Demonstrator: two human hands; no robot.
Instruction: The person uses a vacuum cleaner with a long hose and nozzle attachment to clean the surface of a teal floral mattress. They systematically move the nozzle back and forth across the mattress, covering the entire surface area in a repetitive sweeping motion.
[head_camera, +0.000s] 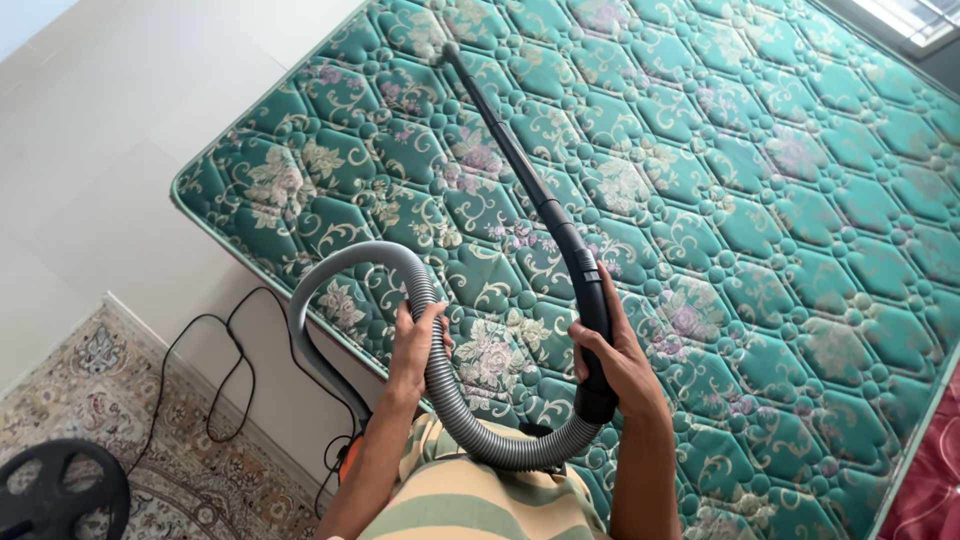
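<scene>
Green quilted fabric covers the one mattress (700, 200), across which one black vacuum wand (520, 170) reaches, its tip near the far edge. One grey ribbed hose (450, 400) loops below it. The right hand (610, 350) is clamped around the wand's handle, and the left hand (415, 345) is closed around the hose.

- Mattress (720, 200) under my fingers: teal-green quilted fabric w/ cream scrolls & faded pink-purple flowers, hexagon stitch pattern.
- Wand (520, 170) running up from my right hand (612, 352) fingers: plain black.
- Hose (440, 390) inside my left hand (415, 345) fingers: grey, ribbed.
- Shirt (480, 500) below both hands: pale yellow & soft green stripes.
- Rug (110, 400) well left of left fingers: beige, ornate floral motifs.
- Cable (225, 370) on floor (110, 150): black; floor cream-white.
- Orange bit (349, 458) by left forearm.
</scene>
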